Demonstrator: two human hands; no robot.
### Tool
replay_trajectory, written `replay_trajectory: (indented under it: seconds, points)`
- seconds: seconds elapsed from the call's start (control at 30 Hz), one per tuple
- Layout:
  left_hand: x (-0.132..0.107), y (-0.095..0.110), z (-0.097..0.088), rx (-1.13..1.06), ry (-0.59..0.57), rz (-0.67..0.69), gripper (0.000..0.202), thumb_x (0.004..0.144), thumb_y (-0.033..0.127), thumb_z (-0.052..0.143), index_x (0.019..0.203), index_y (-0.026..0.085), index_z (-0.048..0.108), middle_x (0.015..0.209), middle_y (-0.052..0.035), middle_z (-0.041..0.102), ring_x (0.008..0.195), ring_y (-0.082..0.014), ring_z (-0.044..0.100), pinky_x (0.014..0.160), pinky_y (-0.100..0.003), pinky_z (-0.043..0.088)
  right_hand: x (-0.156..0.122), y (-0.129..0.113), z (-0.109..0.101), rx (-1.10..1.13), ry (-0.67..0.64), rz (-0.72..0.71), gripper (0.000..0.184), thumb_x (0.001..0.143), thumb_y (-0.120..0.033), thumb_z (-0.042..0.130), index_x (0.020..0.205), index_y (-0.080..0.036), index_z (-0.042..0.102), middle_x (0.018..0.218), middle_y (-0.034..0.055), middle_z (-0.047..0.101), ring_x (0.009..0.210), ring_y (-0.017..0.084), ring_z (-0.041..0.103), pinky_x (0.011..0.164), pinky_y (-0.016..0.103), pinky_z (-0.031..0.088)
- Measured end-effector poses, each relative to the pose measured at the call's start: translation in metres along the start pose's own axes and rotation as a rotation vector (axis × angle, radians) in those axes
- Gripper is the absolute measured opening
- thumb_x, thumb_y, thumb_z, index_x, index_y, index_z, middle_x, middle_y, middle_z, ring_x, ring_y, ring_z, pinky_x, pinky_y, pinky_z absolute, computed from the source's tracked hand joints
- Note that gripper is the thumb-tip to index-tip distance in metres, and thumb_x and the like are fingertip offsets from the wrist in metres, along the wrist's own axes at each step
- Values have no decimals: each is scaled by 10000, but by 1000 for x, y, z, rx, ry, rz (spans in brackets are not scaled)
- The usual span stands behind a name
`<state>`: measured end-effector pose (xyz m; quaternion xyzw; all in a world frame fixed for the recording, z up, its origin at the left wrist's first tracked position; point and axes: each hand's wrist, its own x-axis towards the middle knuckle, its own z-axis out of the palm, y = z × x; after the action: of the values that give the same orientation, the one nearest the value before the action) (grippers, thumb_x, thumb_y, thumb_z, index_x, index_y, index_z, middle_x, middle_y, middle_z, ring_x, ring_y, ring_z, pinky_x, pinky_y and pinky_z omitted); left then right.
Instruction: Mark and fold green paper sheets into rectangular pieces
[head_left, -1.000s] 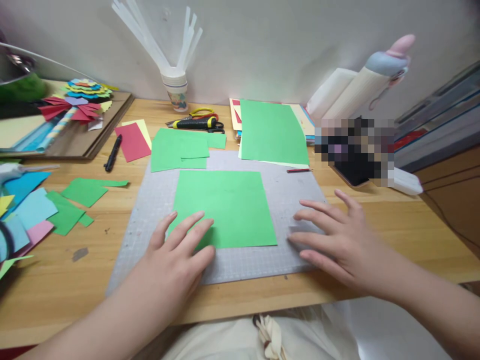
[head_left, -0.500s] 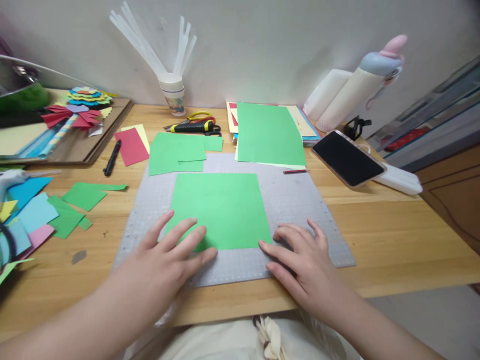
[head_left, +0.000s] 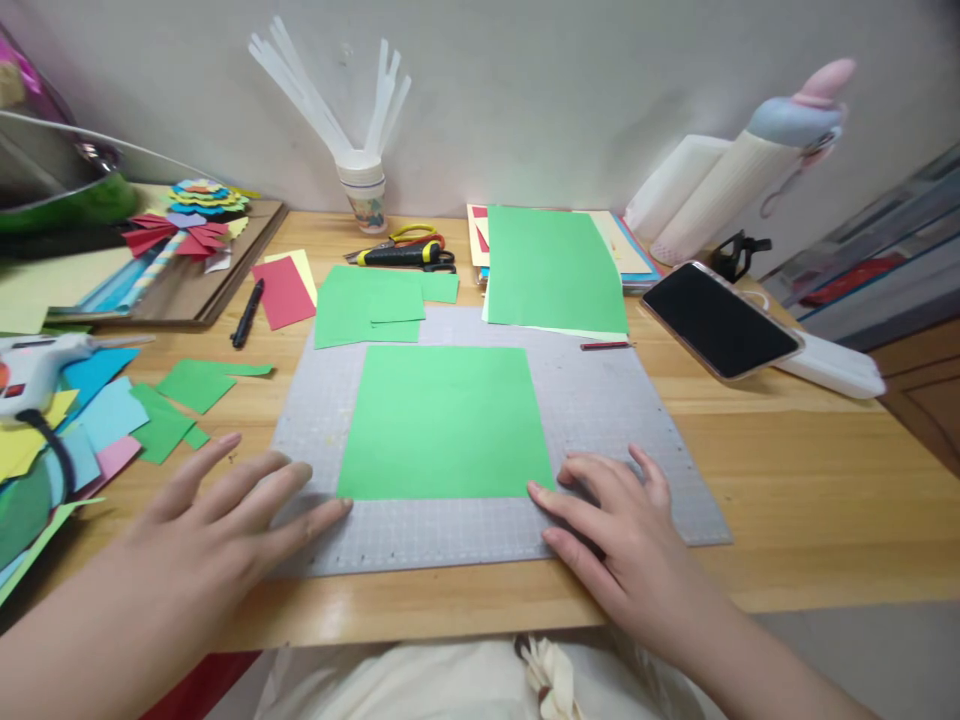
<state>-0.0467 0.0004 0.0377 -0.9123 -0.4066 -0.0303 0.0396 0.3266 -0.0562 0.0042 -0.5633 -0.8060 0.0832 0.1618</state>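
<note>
A plain sheet of green paper (head_left: 448, 420) lies flat on the grey cutting mat (head_left: 450, 540), squared toward me. My left hand (head_left: 232, 510) is spread open at the mat's left side, its thumb tip by the sheet's lower left corner. At the opposite side, my right hand (head_left: 615, 525) has its fingers apart, with the index fingertip at the sheet's lower right corner. Neither hand grasps anything. Smaller green paper pieces (head_left: 360, 300) overlap the mat's upper left edge.
Behind the mat lie a yellow-black utility knife (head_left: 401, 254) and a paper stack topped by a green sheet (head_left: 555, 265). A phone (head_left: 720, 320) leans at the right. Coloured scraps (head_left: 112, 415) and a hot glue gun (head_left: 37, 370) sit left, near a black pen (head_left: 247, 313).
My left hand has moved left, off the green sheet to its lower left corner. My right hand stays at the right corner. The view has shifted slightly left.
</note>
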Motion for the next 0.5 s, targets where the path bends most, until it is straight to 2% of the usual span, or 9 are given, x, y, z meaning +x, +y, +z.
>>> replay_trajectory:
  seconds: [0.13,0.23,0.33,0.37,0.43,0.5]
  points:
    - [-11,-3,-7,55,-107,-26,682,729,67,453,1272,450,609,1130,-4,675,1169,-295,537,1153,-570,196,-1,0,1,-23,1,-24,241,972,-289,490,1161,-278,640,1126,102,591,1111,263,549,1052,660,161]
    - [-1,2,-17,63,-149,-49,633,744,28,409,1161,417,684,1021,-27,665,1043,-278,564,1101,-564,251,-2,0,4,-27,16,-31,245,974,-291,486,1173,-276,629,1134,106,586,1111,265,548,1047,662,174]
    - [29,9,-22,-46,-149,-90,323,847,184,444,848,339,727,885,-25,638,865,-249,560,943,-504,362,-3,-2,9,-40,46,-30,240,966,-275,500,1173,-259,622,1142,113,572,1095,258,551,1048,656,194]
    - [42,9,-20,-85,-131,-135,273,877,263,444,828,305,709,915,-35,642,890,-257,559,891,-476,381,-4,-2,11,-49,61,-27,240,962,-262,505,1173,-252,620,1143,115,569,1093,256,550,1051,655,198]
    - [69,7,-12,-155,-103,-251,266,920,350,415,913,258,666,1062,-55,650,1023,-270,559,929,-462,367,-4,-3,14,-65,80,-19,248,954,-242,512,1181,-240,611,1149,120,562,1099,257,543,1056,649,212]
    - [96,0,0,-170,-108,-273,320,892,444,474,1093,237,612,1207,-84,617,1135,-296,533,957,-472,364,-4,-3,16,-60,75,-18,267,947,-242,516,1202,-230,595,1148,124,555,1110,261,532,1055,634,248]
